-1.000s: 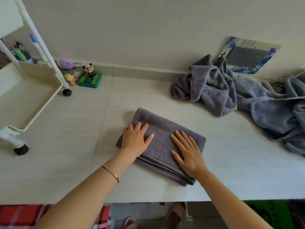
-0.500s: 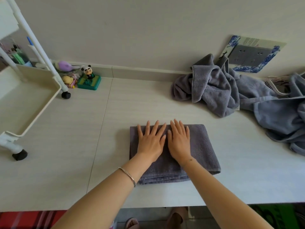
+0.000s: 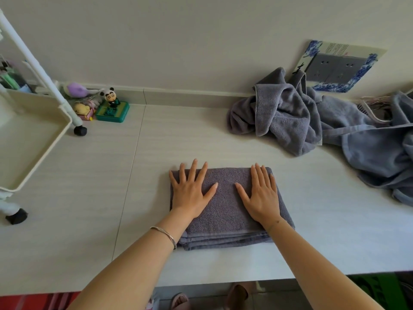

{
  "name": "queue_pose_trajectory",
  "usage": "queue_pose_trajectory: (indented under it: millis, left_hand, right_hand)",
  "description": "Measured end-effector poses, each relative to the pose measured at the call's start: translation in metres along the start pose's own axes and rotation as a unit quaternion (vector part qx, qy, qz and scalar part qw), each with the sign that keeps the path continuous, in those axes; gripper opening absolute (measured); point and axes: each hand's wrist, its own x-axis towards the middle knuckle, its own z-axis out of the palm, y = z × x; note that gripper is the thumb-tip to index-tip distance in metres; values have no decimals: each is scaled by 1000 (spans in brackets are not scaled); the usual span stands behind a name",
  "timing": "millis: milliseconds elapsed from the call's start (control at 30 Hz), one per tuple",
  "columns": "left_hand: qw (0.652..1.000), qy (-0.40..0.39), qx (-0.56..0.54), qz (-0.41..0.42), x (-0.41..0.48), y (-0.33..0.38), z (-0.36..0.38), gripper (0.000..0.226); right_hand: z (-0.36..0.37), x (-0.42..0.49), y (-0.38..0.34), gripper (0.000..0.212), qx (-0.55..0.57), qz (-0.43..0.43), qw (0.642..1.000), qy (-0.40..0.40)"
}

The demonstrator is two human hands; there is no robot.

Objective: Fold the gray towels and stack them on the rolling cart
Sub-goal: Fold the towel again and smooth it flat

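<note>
Pale worktop (image 3: 89, 198) against plain wall (image 3: 178, 41)

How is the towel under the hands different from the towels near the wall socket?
The folded towel lies flat as a neat layered rectangle; the crumpled towels sit heaped, unfolded. The left hand and right hand press on the folded towel; nothing touches the crumpled towels. Both are gray terry on the same table.

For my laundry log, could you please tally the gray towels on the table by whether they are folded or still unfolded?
Folded towel, under both flat hands: 1
Crumpled towels, at least: 2, darker towel and bluish towel; that heap may hide more.
Total: at least 3
</note>
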Motion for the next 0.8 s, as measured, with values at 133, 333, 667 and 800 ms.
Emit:
queue_pose_trajectory:
  millis: [133, 333, 667, 800]
  left_hand:
    - [1000, -1, -4, -15, -2, -3, -2, 88]
    - [998, 58, 9, 36, -33, 0, -9, 87]
    - [997, 23, -7, 67, -75, -12, 19, 68]
    - [997, 30, -64, 35, -77, -11, 9, 78]
  right_hand:
    - [-3, 3, 13, 92, 37, 91, 995, -14]
    - [-28, -12, 13, 71, 81, 77, 993, 32]
    - [1, -73, -18, 71, 34, -13, 999, -3]
    - [-17, -68, -11, 73, 75, -2, 996, 42]
